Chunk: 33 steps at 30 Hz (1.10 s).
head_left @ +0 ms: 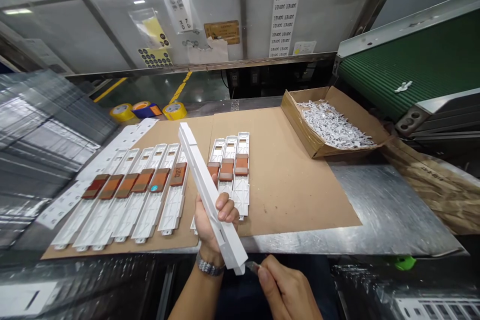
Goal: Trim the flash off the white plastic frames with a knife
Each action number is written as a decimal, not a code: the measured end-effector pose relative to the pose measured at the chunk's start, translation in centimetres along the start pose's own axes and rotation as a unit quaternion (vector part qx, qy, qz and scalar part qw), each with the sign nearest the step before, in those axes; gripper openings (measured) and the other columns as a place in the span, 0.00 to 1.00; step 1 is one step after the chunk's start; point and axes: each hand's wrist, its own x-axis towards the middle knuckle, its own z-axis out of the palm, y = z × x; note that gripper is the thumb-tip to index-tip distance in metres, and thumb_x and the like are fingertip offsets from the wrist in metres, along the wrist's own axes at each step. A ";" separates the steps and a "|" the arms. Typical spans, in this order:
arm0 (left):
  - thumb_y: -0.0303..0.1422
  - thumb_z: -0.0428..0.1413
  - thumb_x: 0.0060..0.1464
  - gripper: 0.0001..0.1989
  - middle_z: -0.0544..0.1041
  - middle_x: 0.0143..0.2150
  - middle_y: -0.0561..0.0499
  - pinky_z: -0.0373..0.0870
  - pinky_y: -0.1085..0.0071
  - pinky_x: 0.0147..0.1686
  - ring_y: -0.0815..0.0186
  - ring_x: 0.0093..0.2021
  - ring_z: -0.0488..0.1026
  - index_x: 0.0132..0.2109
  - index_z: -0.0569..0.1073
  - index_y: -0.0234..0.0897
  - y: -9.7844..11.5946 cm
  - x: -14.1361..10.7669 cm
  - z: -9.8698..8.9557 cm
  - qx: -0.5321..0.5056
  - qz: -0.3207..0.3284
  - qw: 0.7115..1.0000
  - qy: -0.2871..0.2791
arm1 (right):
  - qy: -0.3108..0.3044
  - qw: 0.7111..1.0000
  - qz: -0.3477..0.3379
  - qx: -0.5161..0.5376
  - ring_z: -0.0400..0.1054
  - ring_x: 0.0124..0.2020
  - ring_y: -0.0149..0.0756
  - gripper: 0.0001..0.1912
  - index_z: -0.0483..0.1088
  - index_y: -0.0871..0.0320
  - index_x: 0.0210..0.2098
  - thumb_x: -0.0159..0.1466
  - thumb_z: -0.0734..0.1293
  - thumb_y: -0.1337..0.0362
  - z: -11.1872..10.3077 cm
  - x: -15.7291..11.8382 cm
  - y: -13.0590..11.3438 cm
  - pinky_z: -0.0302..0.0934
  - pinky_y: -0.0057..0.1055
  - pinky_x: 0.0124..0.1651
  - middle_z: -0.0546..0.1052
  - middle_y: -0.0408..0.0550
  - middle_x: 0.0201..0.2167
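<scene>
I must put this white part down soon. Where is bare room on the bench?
Bare cardboard lies between the three white parts and the box, with steel sheet beyond. The row of white parts on the left is crowded.

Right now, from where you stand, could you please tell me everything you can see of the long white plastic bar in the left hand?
The long white plastic bar is a narrow, straight, matt moulded piece with a stepped edge and a small dark slot near its lower end. It slants diagonally, held above the cardboard sheet. The left hand grips it below its middle, fingers curled around it. Its lower end lies beside the small metal-tipped tool in the right hand; whether they touch is hard to tell.
</scene>
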 end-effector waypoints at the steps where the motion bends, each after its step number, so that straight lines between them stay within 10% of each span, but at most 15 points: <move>1: 0.40 0.31 0.64 0.27 0.64 0.19 0.57 0.62 0.81 0.17 0.76 0.16 0.64 0.46 0.73 0.38 0.0 0.0 0.0 0.000 0.000 1.000 -0.002 | 0.001 1.000 -0.001 -0.002 0.58 0.19 0.27 0.18 0.55 0.54 0.25 0.70 0.50 0.56 0.0 0.0 0.0 0.47 0.24 0.24 0.64 0.37 0.19; 33: 0.38 0.32 0.63 0.24 0.60 0.18 0.58 0.58 0.79 0.15 0.75 0.14 0.58 0.51 0.70 0.41 0.2 0.2 0.3 0.060 0.016 0.997 0.039 | -0.038 0.998 -0.031 -0.047 0.62 0.19 0.28 0.21 0.60 0.55 0.24 0.70 0.51 0.54 -0.8 0.0 -1.0 0.48 0.25 0.23 0.67 0.38 0.18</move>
